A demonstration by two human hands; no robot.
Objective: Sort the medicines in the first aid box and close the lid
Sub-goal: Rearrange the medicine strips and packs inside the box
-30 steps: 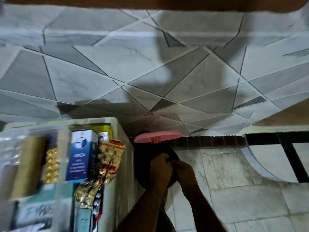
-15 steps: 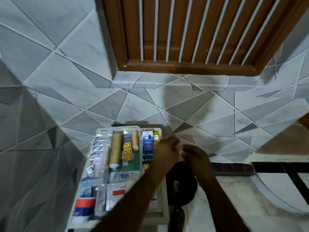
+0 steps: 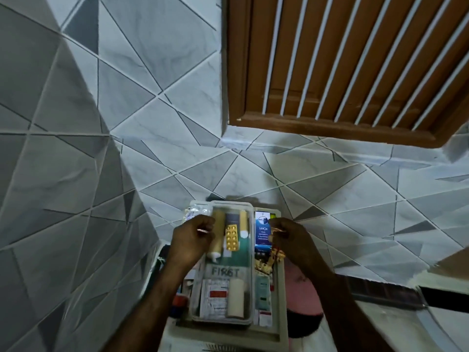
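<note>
The box (image 3: 228, 335) stands open below both hands, close to the tiled wall. The right hand (image 3: 291, 241) pinches a foil strip (image 3: 271, 260) that looks light, thin and easily bent, so it is best held by its edge. The left hand (image 3: 193, 241) is curled; whether it holds something cannot be told.

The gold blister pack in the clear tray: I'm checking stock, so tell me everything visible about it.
The gold blister pack is a foil-looking strip with two columns of round bumps; whether any are emptied is too blurred to tell. It lies flat in the clear tray, between a tan tube and a pale roll, its far end over a dark box. The left hand is beside it, not touching.
</note>
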